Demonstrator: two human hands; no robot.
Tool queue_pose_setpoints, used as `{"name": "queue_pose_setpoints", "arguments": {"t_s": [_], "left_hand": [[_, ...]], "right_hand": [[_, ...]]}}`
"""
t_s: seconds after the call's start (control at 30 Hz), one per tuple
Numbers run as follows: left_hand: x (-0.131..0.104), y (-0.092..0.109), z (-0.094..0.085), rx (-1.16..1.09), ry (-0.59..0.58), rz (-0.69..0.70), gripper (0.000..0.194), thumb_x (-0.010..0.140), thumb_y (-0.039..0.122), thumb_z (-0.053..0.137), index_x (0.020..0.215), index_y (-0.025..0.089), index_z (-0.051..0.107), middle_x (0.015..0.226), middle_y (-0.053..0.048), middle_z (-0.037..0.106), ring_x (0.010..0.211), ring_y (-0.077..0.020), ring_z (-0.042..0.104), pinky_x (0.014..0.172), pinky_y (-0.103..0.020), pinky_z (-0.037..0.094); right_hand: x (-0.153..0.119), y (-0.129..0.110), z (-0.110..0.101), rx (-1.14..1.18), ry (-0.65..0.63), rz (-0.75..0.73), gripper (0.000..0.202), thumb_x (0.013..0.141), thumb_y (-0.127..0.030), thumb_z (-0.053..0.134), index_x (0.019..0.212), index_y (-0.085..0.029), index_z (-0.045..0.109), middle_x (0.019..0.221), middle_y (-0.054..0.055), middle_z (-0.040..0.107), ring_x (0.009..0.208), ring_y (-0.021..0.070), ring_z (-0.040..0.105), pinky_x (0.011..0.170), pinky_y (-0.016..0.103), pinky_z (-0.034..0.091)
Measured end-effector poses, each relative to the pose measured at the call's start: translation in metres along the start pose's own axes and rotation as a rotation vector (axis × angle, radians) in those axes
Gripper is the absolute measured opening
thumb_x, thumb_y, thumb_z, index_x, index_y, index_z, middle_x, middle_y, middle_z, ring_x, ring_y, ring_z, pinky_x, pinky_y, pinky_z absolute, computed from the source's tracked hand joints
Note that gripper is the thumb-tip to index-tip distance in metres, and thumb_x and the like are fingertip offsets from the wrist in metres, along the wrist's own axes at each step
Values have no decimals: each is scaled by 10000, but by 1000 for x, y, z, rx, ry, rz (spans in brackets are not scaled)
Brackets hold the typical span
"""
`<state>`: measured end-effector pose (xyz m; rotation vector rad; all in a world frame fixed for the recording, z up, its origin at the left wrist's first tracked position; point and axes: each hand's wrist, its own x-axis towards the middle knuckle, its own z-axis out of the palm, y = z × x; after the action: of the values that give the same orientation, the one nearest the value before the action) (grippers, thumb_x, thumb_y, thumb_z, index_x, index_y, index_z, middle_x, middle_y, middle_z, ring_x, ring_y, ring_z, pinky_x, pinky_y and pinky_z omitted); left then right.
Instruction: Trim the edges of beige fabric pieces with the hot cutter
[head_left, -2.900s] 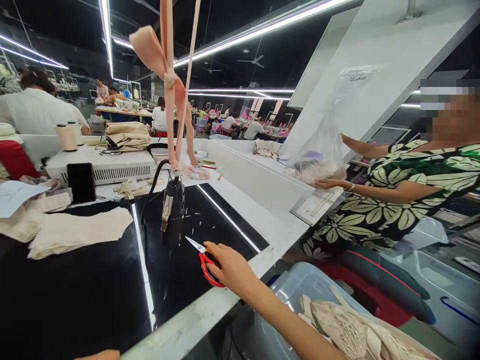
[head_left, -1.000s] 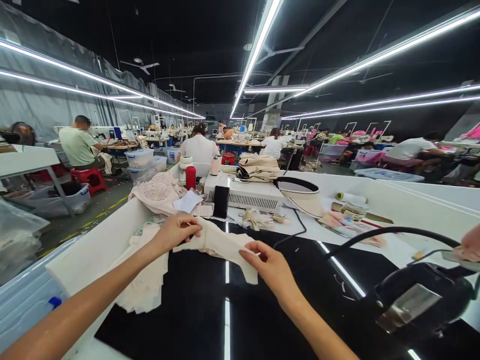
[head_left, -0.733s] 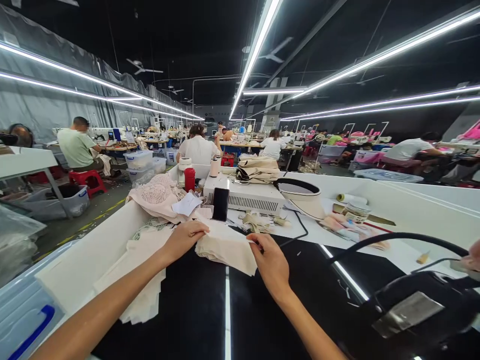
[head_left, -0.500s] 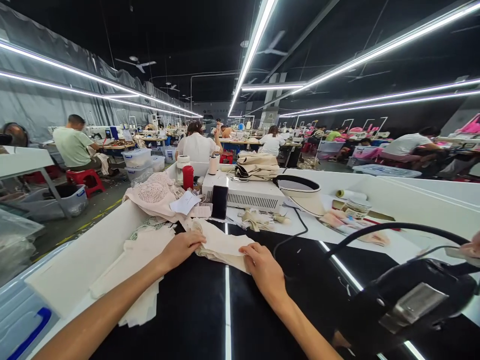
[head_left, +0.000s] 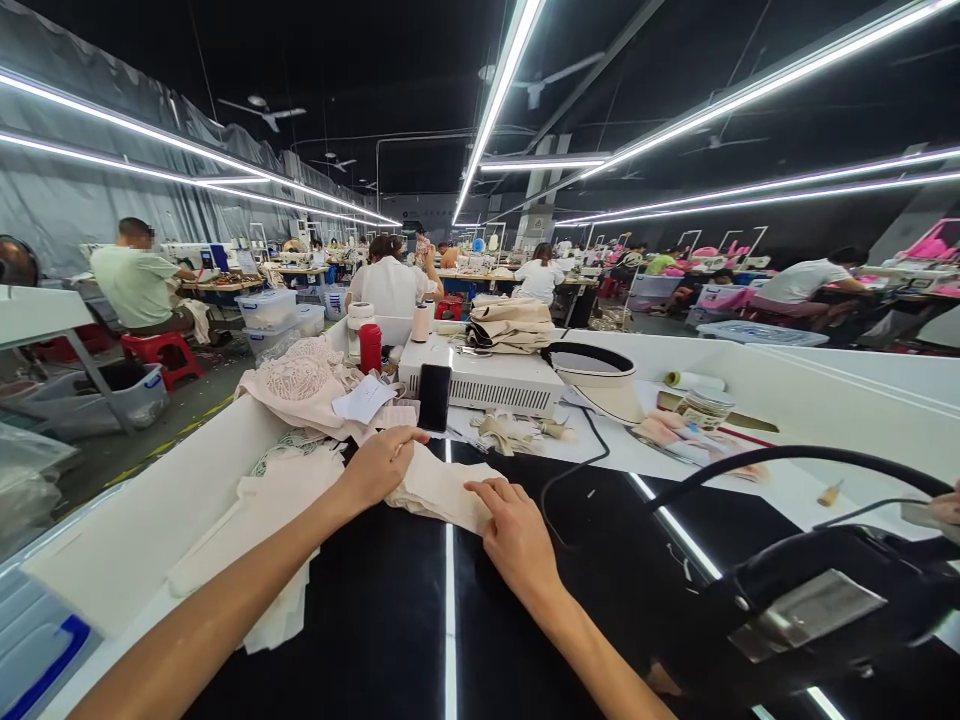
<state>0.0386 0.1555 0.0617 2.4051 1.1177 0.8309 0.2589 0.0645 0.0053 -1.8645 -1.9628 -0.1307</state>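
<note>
A small stack of cream fabric pieces (head_left: 442,488) lies on the black glossy tabletop (head_left: 367,620) in front of me. At its left end my left hand (head_left: 382,468) is closed on the fabric, the fingertips pinched together. My right hand (head_left: 517,530) grips the right end, with the index finger stretched along the top layer and the thumb hidden. Left of my left forearm rests another pile of pale fabric pieces (head_left: 281,490). Behind it is a heap of pink lace fabric (head_left: 300,375).
A black phone (head_left: 434,396) leans on a white vented box (head_left: 480,385) carrying folded beige fabric (head_left: 510,325). A cream visor (head_left: 592,375) sits to its right. Black equipment with a thick cable (head_left: 817,600) and another person's fingers (head_left: 946,505) occupy the right side.
My left hand has lifted slightly and shifted right along the fabric's edge. My right hand has moved a little left, its index finger now straighter. The camera view has shifted slightly.
</note>
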Motion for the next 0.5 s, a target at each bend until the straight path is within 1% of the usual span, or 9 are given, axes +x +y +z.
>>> {"name": "queue_pose_setpoints", "arguments": {"t_s": [0.07, 0.13, 0.2, 0.27, 0.3, 0.37, 0.43, 0.5], "left_hand": [[4, 5, 11, 31, -60, 35, 417, 1066, 257, 389, 1370, 201, 669, 1444, -63, 670, 1382, -237, 587, 1226, -380, 406], [5, 3, 23, 75, -129, 53, 407, 1064, 298, 463, 1417, 193, 636, 1527, -90, 603, 1486, -275, 481, 1290, -458, 301], [2, -5, 35, 120, -193, 43, 435, 1046, 308, 527, 1450, 169, 609, 1593, -138, 525, 1553, -339, 376, 1307, -573, 206], [-2, -16, 45, 158, -241, 16, 472, 1042, 315, 544, 1485, 155, 576, 1644, -182, 439, 1573, -395, 319, 1283, -661, 180], [-4, -21, 48, 171, -258, 5, 485, 1048, 323, 536, 1505, 163, 557, 1668, -186, 395, 1580, -405, 299, 1275, -677, 184], [-6, -29, 52, 187, -283, -5, 496, 1066, 348, 511, 1540, 203, 523, 1702, -161, 335, 1593, -395, 268, 1276, -670, 190], [-6, -33, 52, 190, -297, -6, 506, 1078, 377, 493, 1564, 234, 496, 1717, -136, 313, 1602, -375, 252, 1286, -647, 183], [-6, -33, 49, 182, -303, -9, 540, 1076, 409, 500, 1587, 238, 468, 1717, -138, 311, 1603, -369, 252, 1288, -635, 191]], "right_hand": [[0, -1, 1, -11, 1, 2, 734, 765, 118, 386, 1335, -226, 695, 1273, 79, 712, 1129, 242, 618, 950, 338, 446], [-1, -1, 2, -29, -2, 8, 727, 775, 111, 397, 1353, -225, 683, 1291, 84, 705, 1145, 249, 611, 959, 343, 444], [-2, 0, 5, -51, -16, 12, 688, 797, 101, 417, 1332, -224, 701, 1262, 91, 716, 1109, 255, 621, 935, 343, 449], [-4, 0, 7, -69, -33, 11, 656, 818, 96, 434, 1313, -227, 718, 1236, 101, 725, 1059, 258, 635, 893, 342, 459], [-5, 0, 8, -75, -40, 8, 653, 823, 96, 440, 1314, -229, 721, 1237, 106, 726, 1049, 260, 640, 879, 342, 464], [-6, 0, 8, -79, -49, 2, 664, 824, 100, 442, 1334, -228, 711, 1260, 120, 719, 1066, 273, 646, 875, 348, 476], [-8, -3, 7, -72, -54, -2, 670, 820, 104, 429, 1350, -204, 700, 1274, 141, 715, 1097, 295, 648, 896, 369, 492], [-11, -7, 4, -55, -54, -10, 679, 822, 101, 406, 1383, -172, 675, 1310, 165, 700, 1137, 317, 644, 936, 403, 508]]}}
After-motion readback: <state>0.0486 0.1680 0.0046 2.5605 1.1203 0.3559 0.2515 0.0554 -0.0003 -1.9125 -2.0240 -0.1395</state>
